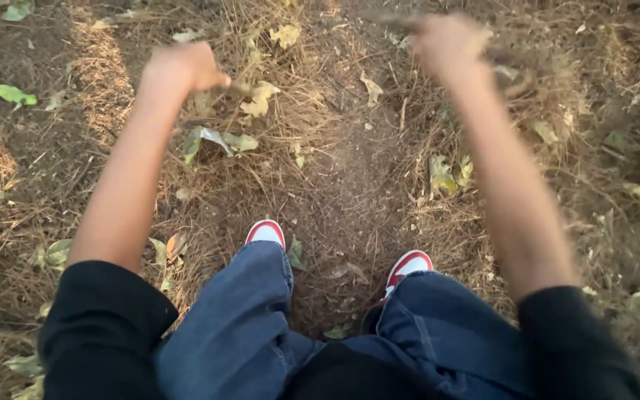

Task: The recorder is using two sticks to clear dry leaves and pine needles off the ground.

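The left hand (181, 68) is curled into a fist. A thin brown bit, like a dry stalk (237, 87), sticks out from it to the side, so the fingers seem to be closed on it. The right hand (447, 43) is blurry. It looks closed too, and a dark blurry streak (509, 61) of dry stuff runs past it on both sides, but I cannot tell if the hand has hold of it.

Both arms reach out in front of the person, well apart from each other. The sleeves are black and pushed up.

Below the hands is dry ground (350, 170) with brown dirt, straw-like grass and fallen leaves. A pale yellow leaf (259, 98) lies just beside the left hand.

Lower down are blue jeans (253, 326). Two red and white shoes (265, 232) peek out from them, standing on the dirt between the arms.
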